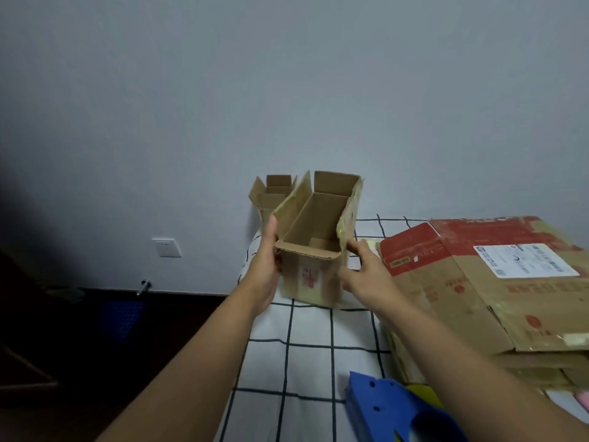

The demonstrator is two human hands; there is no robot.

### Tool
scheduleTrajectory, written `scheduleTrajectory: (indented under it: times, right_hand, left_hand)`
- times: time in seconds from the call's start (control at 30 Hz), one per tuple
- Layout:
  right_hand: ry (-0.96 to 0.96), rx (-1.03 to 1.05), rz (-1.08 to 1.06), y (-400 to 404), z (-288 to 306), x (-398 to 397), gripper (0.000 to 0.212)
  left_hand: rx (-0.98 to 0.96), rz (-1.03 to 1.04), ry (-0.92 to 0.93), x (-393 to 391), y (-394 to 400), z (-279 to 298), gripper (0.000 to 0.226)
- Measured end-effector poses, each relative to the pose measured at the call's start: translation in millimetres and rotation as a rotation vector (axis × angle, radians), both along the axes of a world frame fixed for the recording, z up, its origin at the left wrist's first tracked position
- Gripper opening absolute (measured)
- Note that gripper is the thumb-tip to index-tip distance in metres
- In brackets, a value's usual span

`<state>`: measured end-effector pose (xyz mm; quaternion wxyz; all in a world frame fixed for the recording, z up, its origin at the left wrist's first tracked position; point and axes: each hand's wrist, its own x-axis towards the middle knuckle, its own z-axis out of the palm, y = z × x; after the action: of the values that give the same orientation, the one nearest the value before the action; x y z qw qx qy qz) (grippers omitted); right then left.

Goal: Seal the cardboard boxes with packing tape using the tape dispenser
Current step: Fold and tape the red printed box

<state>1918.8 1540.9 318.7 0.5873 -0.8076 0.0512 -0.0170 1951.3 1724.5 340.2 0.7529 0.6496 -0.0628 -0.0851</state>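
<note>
Two open cardboard boxes: the left hand (266, 266) grips the near box (314, 250); the smaller box (271, 194) sits beyond the fingers. Right hand (366, 275), fingers loosely spread, touches its side beside flattened cartons (478, 282); one blue tape dispenser (392, 406) lies nearer.

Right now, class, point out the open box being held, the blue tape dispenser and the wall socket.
open box (307, 279): head view, on its near end wall.
blue tape dispenser (382, 400): head view, on its blue side plate.
wall socket (166, 247): head view, on its white faceplate.
</note>
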Motion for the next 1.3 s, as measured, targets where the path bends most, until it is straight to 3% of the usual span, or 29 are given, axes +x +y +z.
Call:
scheduleTrajectory:
  times: [0.17, 0.3, 0.4, 0.53, 0.7, 0.8, 0.9, 1.0, 1.07, 1.13, 1.23, 1.3]
  right_hand:
    - [-0.009, 0.085, -0.187, -7, 4, 31, 0.024]
    - [-0.017, 0.249, -0.326, -20, 32, 76, 0.025]
    - [0.026, 0.295, -0.309, -23, 39, 111, 0.029]
    - [0.066, 0.34, -0.208, -18, 43, 134, 0.039]
    - [0.006, 0.319, -0.218, -24, 57, 134, 0.018]
    - [-0.092, 0.371, -0.282, -41, 82, 127, 0.024]
    - [-0.203, 0.356, -0.351, -64, 102, 117, 0.028]
    - [-0.26, 0.299, -0.387, -85, 99, 114, 0.032]
    - [-0.261, 0.268, -0.406, -97, 88, 116, 0.035]
    - [-0.261, 0.205, -0.4, -107, 77, 118, 0.039]
    - [-0.273, 0.028, -0.327, -120, 60, 121, 0.059]
    - [-0.253, -0.122, -0.286, -127, 49, 125, 0.073]
  left_hand:
    - [-0.013, 0.344, 0.121, -23, -6, -32, 0.126]
    - [0.066, 0.481, 0.19, -62, -36, -55, 0.103]
    - [0.091, 0.431, 0.12, -67, -60, -57, 0.084]
    - [0.049, 0.396, 0.012, -58, -72, -46, 0.079]
    - [0.138, 0.401, 0.014, -46, -68, -34, 0.059]
    - [0.166, 0.381, -0.067, -29, -66, -15, 0.071]
    - [0.249, 0.356, -0.141, 3, -73, 13, 0.057]
    - [0.285, 0.29, -0.085, 44, -83, 35, 0.066]
    - [0.365, 0.285, -0.059, 68, -87, 40, 0.059]
    - [0.406, 0.27, -0.061, 90, -91, 38, 0.058]
    - [0.401, 0.19, -0.105, 116, -96, 27, 0.078]
    - [0.499, 0.152, -0.119, 128, -99, 15, 0.088]
